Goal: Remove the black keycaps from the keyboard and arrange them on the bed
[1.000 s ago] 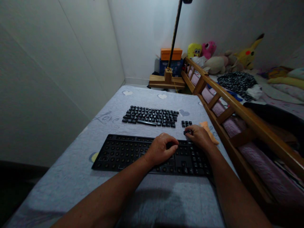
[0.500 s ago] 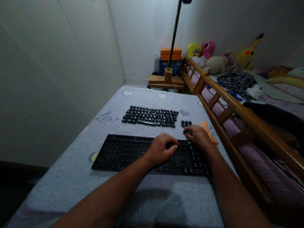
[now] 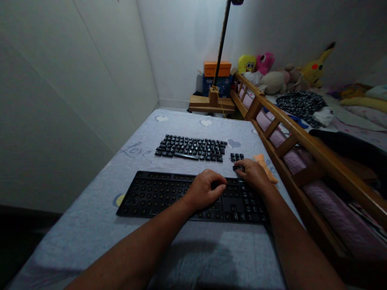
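A black keyboard [image 3: 169,195] lies on the cloth, much of its left and middle part bare of keycaps, while several caps still sit at its right end. My left hand [image 3: 205,189] rests over its middle with fingers curled and thumb tip close to the index tip; anything between them is too small to make out. Beyond the keyboard's top right corner, my right hand [image 3: 252,173] has its fingertips closed on a dark keycap, partly hidden. Just past those fingers sits a small group of keycaps [image 3: 237,156]. Loose keycaps [image 3: 193,148] lie in rows behind the keyboard.
An orange packet [image 3: 266,168] lies beside my right hand. Along the right runs a wooden bed rail [image 3: 290,125], with plush toys [image 3: 276,82] and clothes behind it. A wooden stand [image 3: 213,104] with a pole and boxes [image 3: 217,69] stands past the far edge.
My right fingers have shifted very slightly at the small keycap group. My left hand and the keyboard have stayed put.
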The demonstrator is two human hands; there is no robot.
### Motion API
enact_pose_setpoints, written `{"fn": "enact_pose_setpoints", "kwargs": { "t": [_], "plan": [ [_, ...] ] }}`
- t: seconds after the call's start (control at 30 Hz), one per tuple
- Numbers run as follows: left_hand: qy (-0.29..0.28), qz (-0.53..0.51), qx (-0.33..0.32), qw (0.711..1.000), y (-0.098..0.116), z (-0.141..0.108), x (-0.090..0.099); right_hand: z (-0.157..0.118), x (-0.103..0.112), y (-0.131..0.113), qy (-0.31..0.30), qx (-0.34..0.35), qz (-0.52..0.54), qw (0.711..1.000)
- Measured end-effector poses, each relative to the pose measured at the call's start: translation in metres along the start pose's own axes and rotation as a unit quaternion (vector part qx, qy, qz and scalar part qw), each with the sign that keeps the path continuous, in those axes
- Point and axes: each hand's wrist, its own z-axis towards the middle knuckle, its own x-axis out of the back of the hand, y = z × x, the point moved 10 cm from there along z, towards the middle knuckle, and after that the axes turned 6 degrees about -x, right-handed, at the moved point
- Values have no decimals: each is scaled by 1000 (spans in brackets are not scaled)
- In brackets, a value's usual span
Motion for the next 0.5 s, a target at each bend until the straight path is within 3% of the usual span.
{"fn": "enact_pose_setpoints", "kwargs": {
  "t": [0.5],
  "plan": [
    [-3, 13, -5, 1000, 0, 0, -2, 0, 3, -1, 12, -1, 10, 1000]
  ]
}}
